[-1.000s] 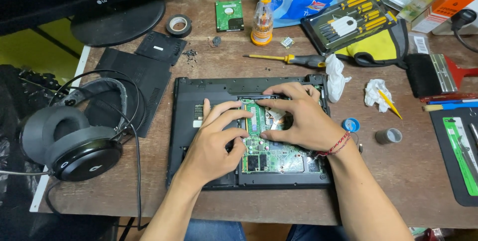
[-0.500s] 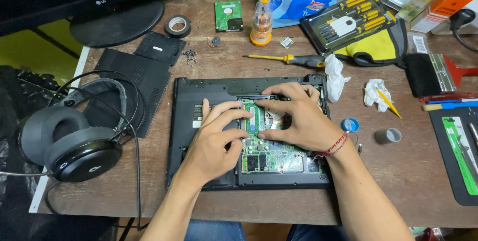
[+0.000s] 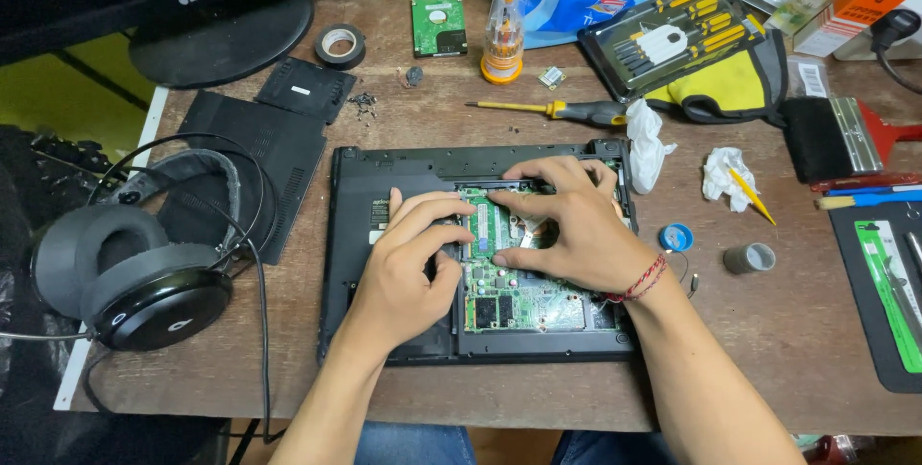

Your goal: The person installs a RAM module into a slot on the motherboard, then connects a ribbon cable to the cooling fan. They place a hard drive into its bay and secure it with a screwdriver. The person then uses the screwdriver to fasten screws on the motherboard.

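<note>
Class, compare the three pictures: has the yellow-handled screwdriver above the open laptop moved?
No. The screwdriver lies in the same spot between the laptop's top edge and the small orange bottle, tip pointing left, in every picture.

An opened black laptop (image 3: 384,177) lies bottom-up in the middle of the wooden table (image 3: 788,330), its green circuit board (image 3: 523,297) bare. Both hands are on it: the left hand (image 3: 408,268) has its fingers bent onto the left edge of a small green module (image 3: 487,225), while the right hand (image 3: 567,225) spreads over the board from the right, thumb at the module's near side. Left of the laptop sit black headphones (image 3: 134,282) and a removed black cover panel (image 3: 259,153). Just beyond the laptop lies a yellow-handled screwdriver (image 3: 562,110), and farther off to the right an open screwdriver kit (image 3: 672,37). A small blue cap (image 3: 675,236) sits right of the laptop.
</note>
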